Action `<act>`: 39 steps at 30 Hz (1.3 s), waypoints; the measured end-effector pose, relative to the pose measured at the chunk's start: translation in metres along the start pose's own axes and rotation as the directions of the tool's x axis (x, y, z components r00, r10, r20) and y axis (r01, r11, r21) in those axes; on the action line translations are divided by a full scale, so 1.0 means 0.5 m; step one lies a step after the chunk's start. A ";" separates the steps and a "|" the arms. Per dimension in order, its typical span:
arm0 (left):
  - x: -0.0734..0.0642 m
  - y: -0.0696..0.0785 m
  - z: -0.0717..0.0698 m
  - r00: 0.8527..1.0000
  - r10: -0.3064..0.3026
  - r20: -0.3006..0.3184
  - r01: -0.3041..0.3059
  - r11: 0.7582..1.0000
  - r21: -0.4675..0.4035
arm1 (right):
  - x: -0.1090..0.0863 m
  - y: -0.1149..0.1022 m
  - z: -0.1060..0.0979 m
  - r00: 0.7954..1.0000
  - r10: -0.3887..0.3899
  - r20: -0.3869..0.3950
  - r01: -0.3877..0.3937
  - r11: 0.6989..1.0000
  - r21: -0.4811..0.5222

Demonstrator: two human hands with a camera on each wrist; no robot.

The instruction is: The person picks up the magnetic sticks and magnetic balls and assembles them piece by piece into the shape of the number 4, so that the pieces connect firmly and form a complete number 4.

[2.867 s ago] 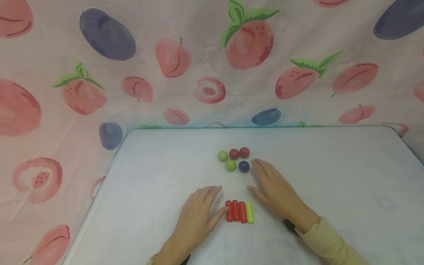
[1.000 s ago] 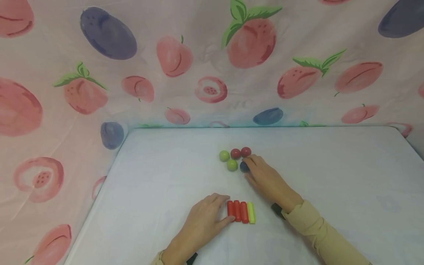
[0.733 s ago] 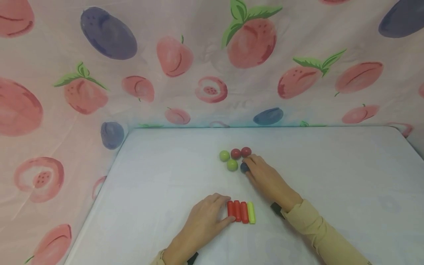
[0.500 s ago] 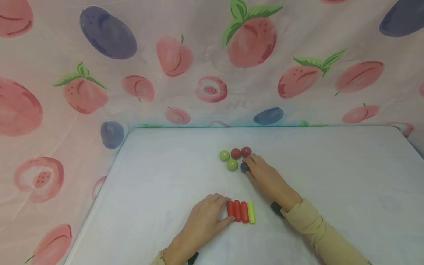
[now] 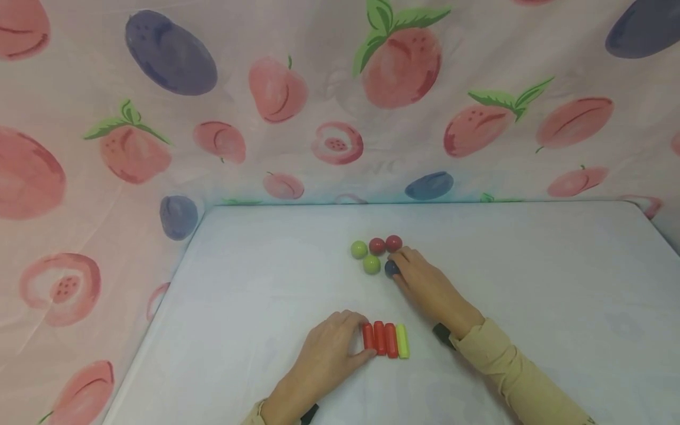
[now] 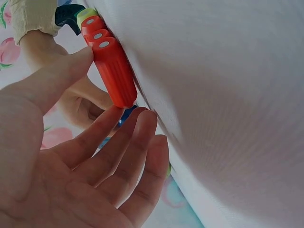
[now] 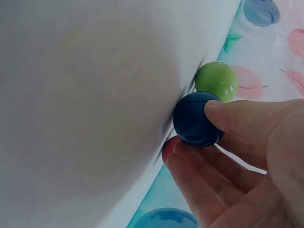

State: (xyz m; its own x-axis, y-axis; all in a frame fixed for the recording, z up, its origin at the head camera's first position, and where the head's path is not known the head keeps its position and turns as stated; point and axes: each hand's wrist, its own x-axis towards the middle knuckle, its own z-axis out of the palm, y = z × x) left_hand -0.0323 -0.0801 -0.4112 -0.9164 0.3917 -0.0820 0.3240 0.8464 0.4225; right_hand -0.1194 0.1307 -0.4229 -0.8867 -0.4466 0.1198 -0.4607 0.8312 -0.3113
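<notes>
On the white table, three red sticks (image 5: 379, 338) and one yellow stick (image 5: 402, 341) lie side by side in the head view. My left hand (image 5: 329, 348) pinches the leftmost red stick (image 6: 115, 73) end to end, thumb at one end and index fingertip at the other; its remaining fingers extend loosely. Farther back, my right hand (image 5: 429, 289) pinches a dark blue ball (image 7: 195, 118) between thumb and fingers, low at the table surface. Two green balls (image 5: 371, 264) and two dark red balls (image 5: 394, 242) sit just left of and behind the blue one.
The white table (image 5: 255, 265) reaches back to a curtain (image 5: 313, 94) printed with fruit, which also runs along the left side. Dark wrist straps (image 5: 443, 334) show beneath both wrists, below light sleeves (image 5: 510, 360).
Since the earliest frame, my right hand has moved left onto the blue ball and pinched it. My left hand has closed in on the leftmost red stick, which now tilts slightly from its neighbour.
</notes>
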 end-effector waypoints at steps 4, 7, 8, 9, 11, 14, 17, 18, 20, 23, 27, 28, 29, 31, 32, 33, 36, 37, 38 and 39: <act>0.000 0.002 -0.002 1.000 -0.017 0.007 0.017 0.999 -0.027 | -0.001 0.001 -0.001 1.000 0.000 0.000 0.000 1.000 0.008; -0.001 0.002 -0.003 0.999 -0.035 0.017 0.036 0.998 -0.056 | -0.001 0.002 -0.001 1.000 -0.004 -0.004 0.004 1.000 0.011; -0.001 0.001 -0.003 0.999 -0.039 0.020 0.041 0.997 -0.066 | -0.001 0.002 -0.001 1.000 -0.004 -0.004 0.004 1.000 0.009; -0.001 0.000 -0.002 0.999 -0.042 0.021 0.044 0.996 -0.075 | -0.001 0.002 -0.001 1.000 -0.003 -0.003 0.003 1.000 0.010; -0.001 -0.001 -0.001 0.999 -0.048 0.020 0.049 0.995 -0.092 | -0.001 0.002 -0.001 1.000 0.002 0.000 -0.002 1.000 0.011; -0.001 -0.003 -0.001 0.999 -0.049 0.022 0.051 0.991 -0.127 | 0.000 0.002 -0.002 1.000 0.011 0.007 -0.011 1.000 0.015; 0.000 -0.005 -0.002 0.998 -0.047 0.032 0.052 0.984 -0.168 | 0.000 0.002 -0.003 1.000 0.016 0.013 -0.016 1.000 0.023; 0.000 -0.005 -0.002 0.998 -0.048 0.037 0.054 0.981 -0.184 | 0.000 0.002 -0.003 1.000 0.015 0.014 -0.015 1.000 0.022; 0.000 -0.006 -0.003 0.998 -0.045 0.044 0.053 0.977 -0.209 | -0.001 0.001 -0.003 1.000 0.014 0.015 -0.014 1.000 0.019; -0.001 -0.006 -0.004 0.998 -0.046 0.050 0.056 0.972 -0.227 | -0.001 0.002 -0.003 1.000 0.011 0.013 -0.011 1.000 0.011; -0.001 -0.006 -0.007 0.997 -0.048 0.055 0.059 0.972 -0.228 | -0.002 0.001 -0.004 1.000 0.009 0.007 -0.009 1.000 0.012; -0.001 -0.006 -0.007 0.997 -0.047 0.055 0.058 0.973 -0.224 | -0.002 0.000 -0.004 1.000 0.009 0.007 -0.010 1.000 0.015; -0.001 -0.007 -0.008 0.998 -0.046 0.053 0.056 0.974 -0.219 | -0.002 0.000 -0.005 1.000 0.010 0.006 -0.010 1.000 0.018; -0.001 -0.007 -0.009 0.998 -0.041 0.045 0.050 0.977 -0.205 | -0.003 -0.001 -0.006 1.000 0.012 0.005 -0.012 1.000 0.023; -0.001 -0.008 -0.010 0.998 -0.040 0.041 0.047 0.979 -0.199 | -0.003 -0.001 -0.006 1.000 0.013 0.006 -0.013 1.000 0.025; -0.001 -0.008 -0.011 0.999 -0.040 0.037 0.046 0.980 -0.194 | -0.003 -0.001 -0.006 1.000 0.017 0.009 -0.017 0.999 0.029; 0.000 -0.010 -0.014 0.998 -0.050 0.033 0.056 0.981 -0.186 | -0.004 -0.001 -0.006 0.999 0.033 0.022 -0.034 0.999 0.035; 0.001 -0.011 -0.015 0.998 -0.058 0.035 0.063 0.981 -0.186 | -0.004 -0.001 -0.007 0.999 0.038 0.026 -0.039 0.999 0.035; 0.002 -0.011 -0.017 0.997 -0.065 0.039 0.072 0.979 -0.188 | -0.005 -0.002 -0.007 0.999 0.043 0.030 -0.044 0.998 0.035; 0.003 -0.011 -0.018 0.996 -0.073 0.041 0.079 0.979 -0.190 | -0.005 -0.002 -0.008 0.998 0.048 0.033 -0.049 0.998 0.037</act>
State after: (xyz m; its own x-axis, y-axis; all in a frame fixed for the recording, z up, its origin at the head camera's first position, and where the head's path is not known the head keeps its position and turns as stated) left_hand -0.0376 -0.0876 -0.4056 -0.9272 0.3434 -0.1495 0.1998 0.7911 0.5781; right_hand -0.1167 0.1324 -0.4193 -0.9059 -0.4171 0.0736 -0.4149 0.8392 -0.3515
